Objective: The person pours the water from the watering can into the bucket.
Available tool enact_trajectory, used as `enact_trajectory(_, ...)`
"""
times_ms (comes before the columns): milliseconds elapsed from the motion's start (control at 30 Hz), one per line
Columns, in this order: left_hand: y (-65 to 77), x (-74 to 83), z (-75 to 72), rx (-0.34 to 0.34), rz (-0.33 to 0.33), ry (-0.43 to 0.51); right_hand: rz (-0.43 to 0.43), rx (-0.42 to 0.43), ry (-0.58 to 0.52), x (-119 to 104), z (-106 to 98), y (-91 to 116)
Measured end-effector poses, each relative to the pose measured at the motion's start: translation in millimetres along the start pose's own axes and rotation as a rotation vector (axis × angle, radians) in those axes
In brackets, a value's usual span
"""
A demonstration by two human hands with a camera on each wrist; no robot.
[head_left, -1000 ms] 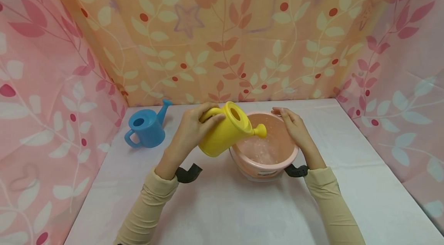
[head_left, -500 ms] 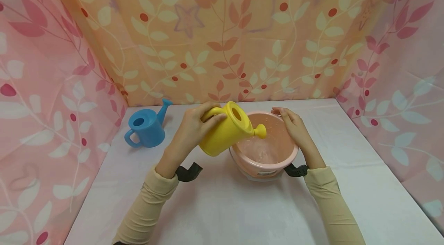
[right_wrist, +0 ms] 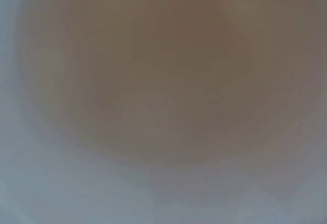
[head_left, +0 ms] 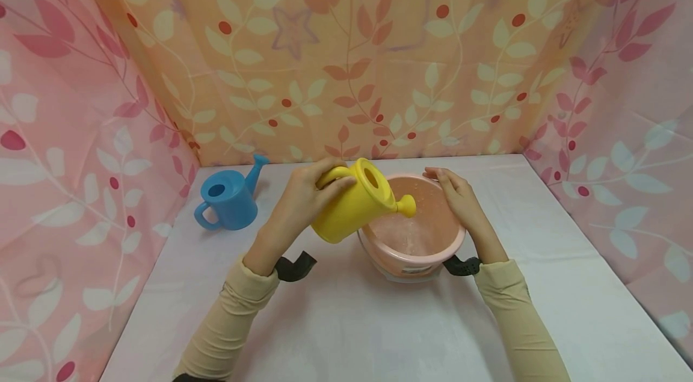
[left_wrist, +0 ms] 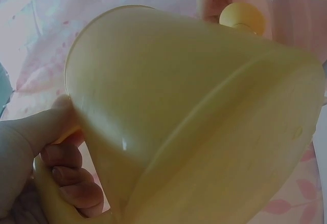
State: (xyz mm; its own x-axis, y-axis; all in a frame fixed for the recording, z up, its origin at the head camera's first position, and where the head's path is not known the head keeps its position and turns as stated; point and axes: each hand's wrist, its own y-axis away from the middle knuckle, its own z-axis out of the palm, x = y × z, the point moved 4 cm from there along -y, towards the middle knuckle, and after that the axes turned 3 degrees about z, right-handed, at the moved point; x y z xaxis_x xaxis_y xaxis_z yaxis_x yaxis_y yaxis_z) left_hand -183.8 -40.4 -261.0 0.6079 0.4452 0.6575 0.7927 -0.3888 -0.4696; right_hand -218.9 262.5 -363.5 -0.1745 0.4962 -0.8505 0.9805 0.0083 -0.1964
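In the head view, my left hand grips the handle of a yellow watering can. The left wrist view shows the fingers curled round that handle, with the thumb on the can's wall. The can tilts to the right, its round spout head over a pink plastic basin. Ripples and droplets show in the water in the basin. My right hand rests against the basin's right rim, its fingers extended along the far side. The right wrist view is a blur of the basin's brownish-pink wall.
A blue watering can stands upright at the back left of the white-covered table. Patterned cloth curtains enclose the table at the back and both sides.
The yellow watering can stays tilted over the basin, shifted very slightly to the right. Ripples in the basin look smaller than a second ago. The right hand has stayed in place.
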Motion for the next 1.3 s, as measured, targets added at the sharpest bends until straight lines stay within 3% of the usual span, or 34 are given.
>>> enact_trajectory(633, -2.8, 5.3, 1.9, -0.025, 0.009, -0.046, 0.001, 0.002, -0.003, -0.5, 0.1, 1.1)
enact_trajectory(1300, -4.7, 8.8, 2.4, -0.033, 0.023, -0.034, -0.008, 0.001, 0.005, 0.4, -0.2, 0.5)
